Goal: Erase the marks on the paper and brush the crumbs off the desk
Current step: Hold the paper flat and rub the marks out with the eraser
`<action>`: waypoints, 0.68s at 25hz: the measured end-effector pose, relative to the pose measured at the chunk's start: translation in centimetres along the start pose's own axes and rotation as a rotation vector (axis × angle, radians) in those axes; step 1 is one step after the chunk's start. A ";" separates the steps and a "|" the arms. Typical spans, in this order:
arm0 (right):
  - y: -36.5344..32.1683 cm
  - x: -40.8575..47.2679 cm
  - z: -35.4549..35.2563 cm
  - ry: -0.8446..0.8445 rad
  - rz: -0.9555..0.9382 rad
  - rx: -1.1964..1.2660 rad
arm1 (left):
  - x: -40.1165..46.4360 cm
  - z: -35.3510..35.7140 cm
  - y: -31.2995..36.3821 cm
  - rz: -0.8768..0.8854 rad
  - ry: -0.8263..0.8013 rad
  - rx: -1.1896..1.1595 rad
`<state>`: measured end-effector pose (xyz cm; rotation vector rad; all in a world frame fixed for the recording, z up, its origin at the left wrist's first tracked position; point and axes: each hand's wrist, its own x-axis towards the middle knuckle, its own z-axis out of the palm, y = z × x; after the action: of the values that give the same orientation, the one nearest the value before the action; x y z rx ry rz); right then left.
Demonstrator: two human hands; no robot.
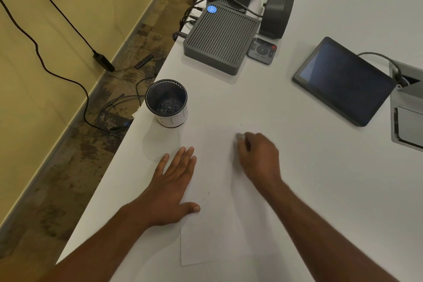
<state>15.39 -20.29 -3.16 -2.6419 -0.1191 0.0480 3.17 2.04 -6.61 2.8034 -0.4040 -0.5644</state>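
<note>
1. Paper [219, 201] lies flat on the tabletop [320, 167], long axis running away from the person.
2. Left hand [174, 181] flat, fingers straight, pinning the paper's left edge.
3. Right hand [258, 155] grip curled around a pale eraser [240, 137], on the paper's far-right part.
4. Faint mark [207, 194] sits nearer the person, left of the eraser. Probably the next stroke goes that way.
</note>
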 end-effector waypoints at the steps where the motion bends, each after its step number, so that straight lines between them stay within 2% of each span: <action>1: -0.3 -2.2 -0.1 -0.041 0.034 0.093 | 0.0 -0.1 0.0 0.003 -0.001 -0.017; 3: -0.7 -6.4 0.0 -0.118 0.073 0.296 | -0.1 -0.2 -0.1 0.012 0.022 -0.058; 5: 0.0 -7.6 0.5 -0.101 0.105 0.391 | -0.2 -0.2 -0.2 0.024 0.043 -0.115; 9: 0.4 -4.7 1.0 -0.025 0.135 0.444 | -0.3 0.2 0.0 0.003 0.114 -0.188; 14: 0.9 -3.6 0.6 -0.046 0.203 0.500 | -0.2 -0.4 0.7 -0.033 0.027 -0.074; 17: 1.2 -4.7 0.5 -0.034 0.178 0.500 | 0.2 -0.9 1.3 -0.066 -0.011 -0.042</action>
<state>10.74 -21.53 -4.16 -2.1457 0.1063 0.1612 3.41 0.97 -5.46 2.7832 -0.2984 -0.5955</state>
